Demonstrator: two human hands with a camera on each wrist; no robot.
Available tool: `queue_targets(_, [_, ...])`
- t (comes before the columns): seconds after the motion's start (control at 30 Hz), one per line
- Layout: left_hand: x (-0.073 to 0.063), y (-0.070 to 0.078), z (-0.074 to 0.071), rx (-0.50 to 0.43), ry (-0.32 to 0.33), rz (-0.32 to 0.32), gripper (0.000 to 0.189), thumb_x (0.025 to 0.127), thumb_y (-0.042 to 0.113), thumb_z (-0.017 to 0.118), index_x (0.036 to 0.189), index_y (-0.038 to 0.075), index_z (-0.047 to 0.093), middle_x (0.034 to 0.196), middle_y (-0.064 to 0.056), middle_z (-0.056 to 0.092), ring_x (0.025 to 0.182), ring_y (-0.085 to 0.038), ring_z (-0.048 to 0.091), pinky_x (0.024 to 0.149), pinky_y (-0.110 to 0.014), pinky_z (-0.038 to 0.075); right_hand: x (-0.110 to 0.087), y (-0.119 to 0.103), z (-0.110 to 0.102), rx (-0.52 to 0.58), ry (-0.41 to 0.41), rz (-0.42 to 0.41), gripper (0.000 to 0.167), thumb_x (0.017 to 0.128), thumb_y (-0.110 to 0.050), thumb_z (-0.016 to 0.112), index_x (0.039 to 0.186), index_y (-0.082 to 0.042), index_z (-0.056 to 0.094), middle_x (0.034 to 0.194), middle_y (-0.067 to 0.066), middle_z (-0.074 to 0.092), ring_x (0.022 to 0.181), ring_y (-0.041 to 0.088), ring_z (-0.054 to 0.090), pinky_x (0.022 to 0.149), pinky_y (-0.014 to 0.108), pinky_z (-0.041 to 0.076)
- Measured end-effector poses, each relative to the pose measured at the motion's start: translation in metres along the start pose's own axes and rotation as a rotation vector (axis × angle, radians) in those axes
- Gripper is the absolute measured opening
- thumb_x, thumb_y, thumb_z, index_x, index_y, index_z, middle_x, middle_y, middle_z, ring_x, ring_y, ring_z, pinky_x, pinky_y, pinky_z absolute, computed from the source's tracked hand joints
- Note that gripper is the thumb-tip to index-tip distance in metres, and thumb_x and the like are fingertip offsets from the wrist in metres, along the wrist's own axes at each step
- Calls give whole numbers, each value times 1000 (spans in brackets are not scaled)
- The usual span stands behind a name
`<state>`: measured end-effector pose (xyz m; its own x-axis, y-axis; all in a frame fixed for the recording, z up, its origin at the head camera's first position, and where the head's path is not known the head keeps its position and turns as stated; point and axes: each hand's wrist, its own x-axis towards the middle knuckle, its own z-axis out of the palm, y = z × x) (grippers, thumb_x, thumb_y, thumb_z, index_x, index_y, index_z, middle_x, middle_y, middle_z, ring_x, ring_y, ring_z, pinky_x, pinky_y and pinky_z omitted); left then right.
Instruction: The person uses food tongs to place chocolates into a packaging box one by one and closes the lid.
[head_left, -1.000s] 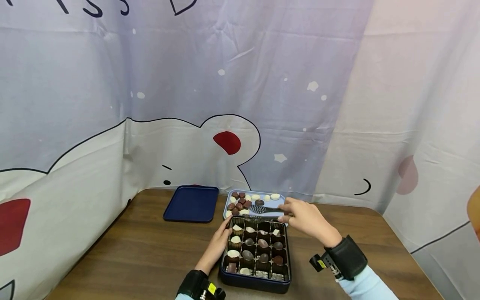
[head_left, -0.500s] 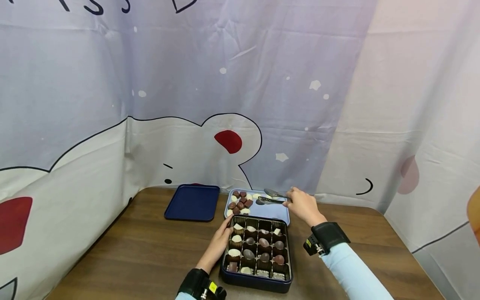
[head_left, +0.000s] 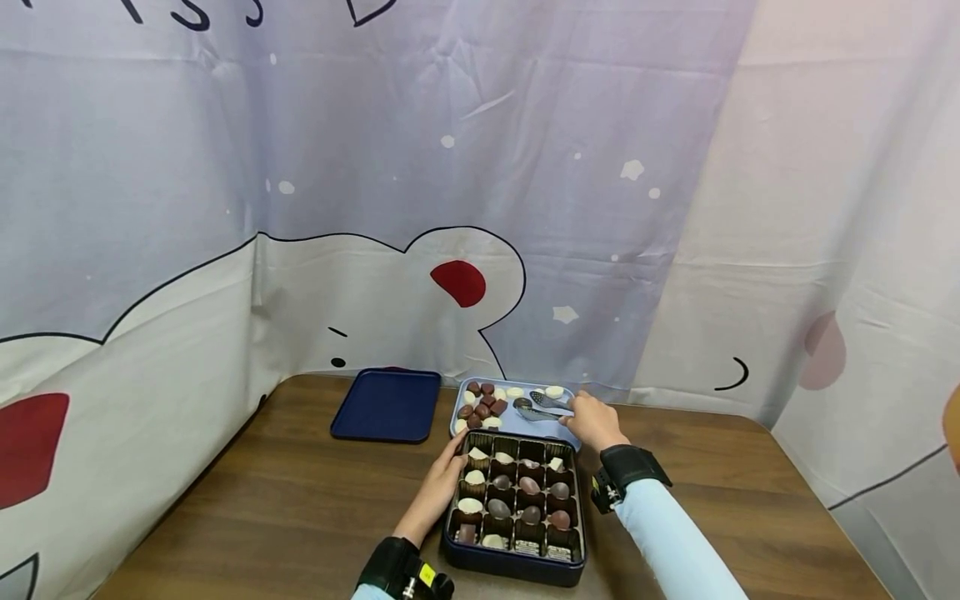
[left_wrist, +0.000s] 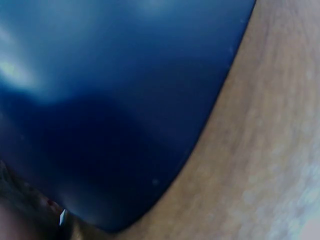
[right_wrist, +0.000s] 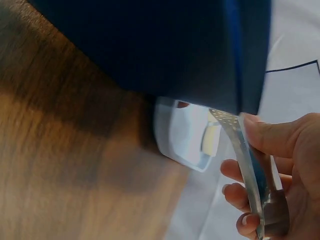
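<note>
My right hand [head_left: 594,422] holds metal serving tongs [right_wrist: 244,157] with perforated tips, its thumb and fingers around the arms. The parted tongs reach over a light blue tray [head_left: 516,427], their tips close to a dark oval chocolate [head_left: 522,403]. Brown and white chocolates [head_left: 483,411] are gathered on the tray's left part. In front stands a dark blue box [head_left: 517,567] with a divided insert, most of its compartments holding chocolates. My left hand [head_left: 431,492] lies along the box's left side, fingers at the far corner; in the left wrist view the box wall fills most of the frame.
A dark blue lid-like tray [head_left: 386,406] lies on the wooden table [head_left: 285,492], left of the light blue tray. Behind the table hangs a printed cloth [head_left: 360,300]. The box stands directly before the light blue tray and overlaps its front edge in the head view.
My right hand has brought the tongs from the tray's front, up toward the back, then down over its right part. The left hand and the box keep their place.
</note>
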<state>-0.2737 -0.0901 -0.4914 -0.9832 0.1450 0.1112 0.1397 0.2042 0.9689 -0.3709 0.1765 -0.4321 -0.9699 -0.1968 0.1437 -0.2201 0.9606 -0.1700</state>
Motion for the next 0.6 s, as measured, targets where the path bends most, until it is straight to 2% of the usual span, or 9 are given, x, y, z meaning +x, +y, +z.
queue_targets(0.13, [3,-7,1,1,7,8,50,103,16,33,152,14,25,154,-24,22,139,-46,22,106,-65,23,3,1,8,23,2,11,26,86,-25,69,104,-7,70,91,8,56,77,27,60,63,44,48])
queue_targets(0.27, [-3,8,-1,-24,-2,-1,50,102,12,35,151,12,27,154,-25,22,140,-46,21,108,-65,21,2,0,12,19,21,-14,25,87,-24,68,105,-7,70,87,6,55,75,24,59,62,41,48])
queue_targets(0.43, [4,-9,1,-6,4,-3,50,103,16,34,152,15,25,155,-22,21,141,-44,21,108,-64,22,-1,-3,13,-34,82,-53,16,87,-23,68,98,-13,72,76,0,49,65,17,52,54,31,39])
queue_targets(0.6, [9,-22,3,7,9,-4,50,103,20,33,153,18,24,155,-20,22,140,-43,23,107,-64,23,-4,-2,10,-73,157,-85,6,86,-20,69,87,-15,72,71,-2,46,60,16,50,49,29,36])
